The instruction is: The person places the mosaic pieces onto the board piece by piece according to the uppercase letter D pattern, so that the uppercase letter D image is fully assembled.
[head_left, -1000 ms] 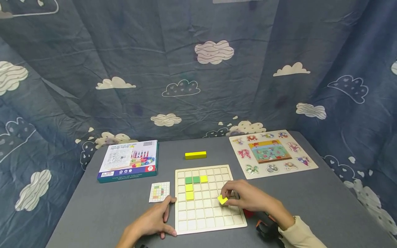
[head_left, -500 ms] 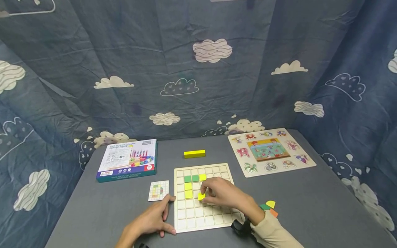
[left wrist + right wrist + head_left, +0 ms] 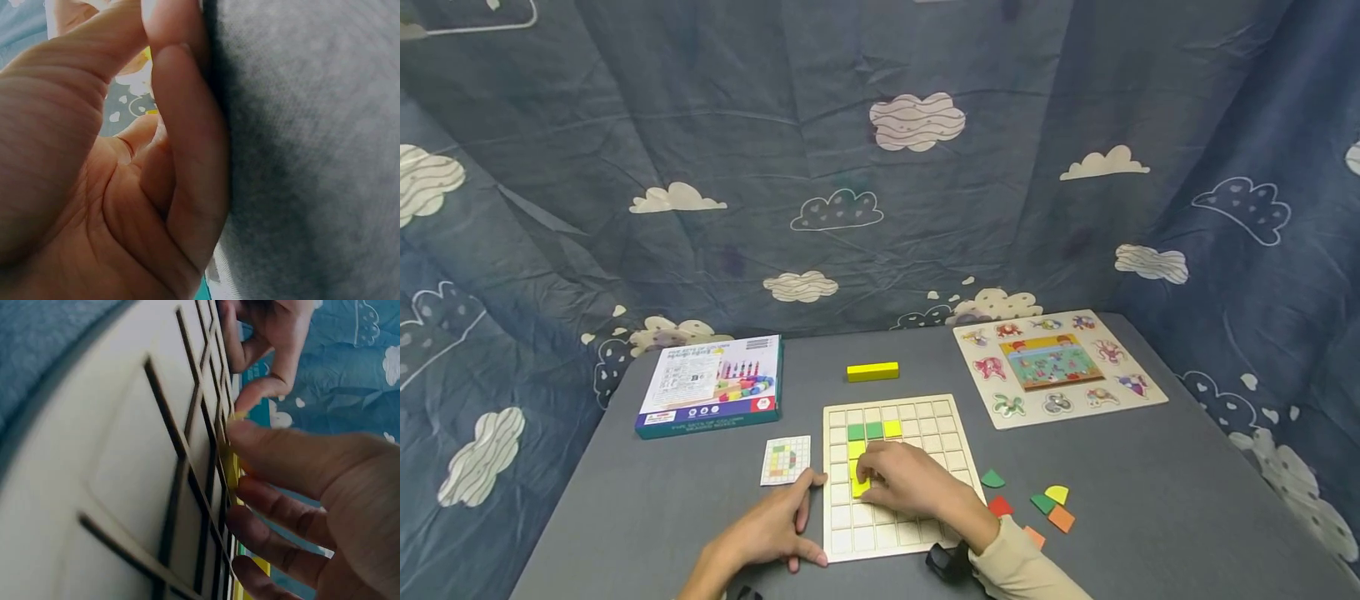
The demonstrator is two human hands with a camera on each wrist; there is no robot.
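Observation:
A pale wooden grid board [image 3: 910, 537] lies on the grey table. My right hand [image 3: 910, 479] pinches a yellow square tile [image 3: 859, 490] between thumb and fingers, low over the board's left part, below the yellow tiles there. The right wrist view shows this yellow tile at the thumb tip, against the grid. Two green tiles [image 3: 865, 431] and a yellow tile [image 3: 892, 428] form a row on the board; another yellow tile [image 3: 857, 450] sits under the row's left end. With thumb and index finger spread apart, my left hand [image 3: 767, 529] touches the board's left edge.
A small printed pattern card [image 3: 786, 460] lies left of the board. Several loose tiles, including an orange tile [image 3: 1062, 518] and a red tile [image 3: 1000, 507], lie to its right. Behind are a yellow bar [image 3: 872, 372], a boxed set [image 3: 709, 387] and a picture puzzle board [image 3: 1060, 367].
My right hand has carried the yellow tile leftward across the board to the column of yellow tiles. Loose tiles at the right have come into view. My left hand has stayed at the board's edge.

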